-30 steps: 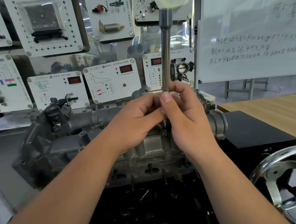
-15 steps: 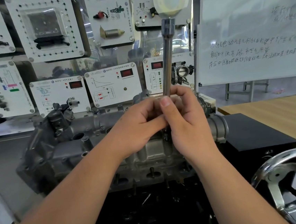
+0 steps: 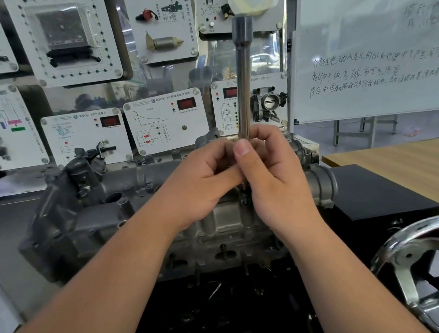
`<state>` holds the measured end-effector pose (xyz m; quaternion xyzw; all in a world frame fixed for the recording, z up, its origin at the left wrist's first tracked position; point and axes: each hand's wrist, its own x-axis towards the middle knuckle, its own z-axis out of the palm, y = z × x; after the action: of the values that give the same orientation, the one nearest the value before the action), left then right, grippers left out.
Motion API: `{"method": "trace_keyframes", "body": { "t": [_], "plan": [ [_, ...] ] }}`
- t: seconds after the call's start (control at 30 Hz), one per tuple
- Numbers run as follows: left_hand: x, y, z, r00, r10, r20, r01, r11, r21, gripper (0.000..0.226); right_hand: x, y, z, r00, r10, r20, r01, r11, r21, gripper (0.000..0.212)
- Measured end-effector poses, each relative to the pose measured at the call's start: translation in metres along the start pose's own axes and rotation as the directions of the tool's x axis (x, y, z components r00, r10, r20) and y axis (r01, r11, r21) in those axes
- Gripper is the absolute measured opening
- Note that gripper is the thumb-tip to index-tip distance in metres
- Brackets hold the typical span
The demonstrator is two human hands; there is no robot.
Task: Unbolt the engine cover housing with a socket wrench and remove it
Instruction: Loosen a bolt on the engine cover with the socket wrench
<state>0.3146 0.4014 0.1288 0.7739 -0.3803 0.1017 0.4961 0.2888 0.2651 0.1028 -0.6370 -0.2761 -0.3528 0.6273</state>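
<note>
The grey metal engine cover housing (image 3: 90, 227) lies across the middle of the head view, on top of the darker engine block. A long steel socket wrench shaft (image 3: 243, 89) stands upright above its right part, with a dark socket end at the top. My left hand (image 3: 201, 184) and my right hand (image 3: 273, 180) both grip the lower part of the shaft, fingers curled round it, thumbs meeting in front. The shaft's lower end and the bolt under it are hidden behind my hands.
White training panels with red displays (image 3: 165, 120) line the wall behind the engine. A whiteboard (image 3: 373, 44) stands at the right, a wooden table (image 3: 406, 164) below it. A black box (image 3: 377, 199) adjoins the engine, and a chrome handwheel (image 3: 425, 256) sits at the lower right.
The view has drifted slightly, so the shaft and panels sit a little lower in frame. Both hands keep their grip on the shaft; no clear turn is visible.
</note>
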Motion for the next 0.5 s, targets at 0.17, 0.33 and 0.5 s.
{"method": "trace_keyframes", "body": {
  "t": [0.17, 0.33, 0.5],
  "plan": [
    [-0.0014, -0.0014, -0.0017, 0.999, -0.006, 0.035, 0.008, 0.999, -0.035, 0.023, 0.0002, 0.0008, -0.0016, 1.000, 0.000, 0.002, 0.000, 0.999, -0.042, 0.018],
    [-0.0010, -0.0010, -0.0036, 0.997, -0.044, 0.058, 0.048, 0.997, -0.065, 0.020, -0.0002, 0.0010, -0.0035, 1.000, 0.017, 0.013, -0.016, 1.000, -0.020, 0.026],
    [0.0006, -0.0026, -0.0001, 1.000, 0.011, -0.002, -0.011, 1.000, -0.009, 0.021, -0.0015, -0.0014, -0.0006, 1.000, 0.009, 0.019, -0.009, 1.000, 0.003, 0.011]
  ]
}}
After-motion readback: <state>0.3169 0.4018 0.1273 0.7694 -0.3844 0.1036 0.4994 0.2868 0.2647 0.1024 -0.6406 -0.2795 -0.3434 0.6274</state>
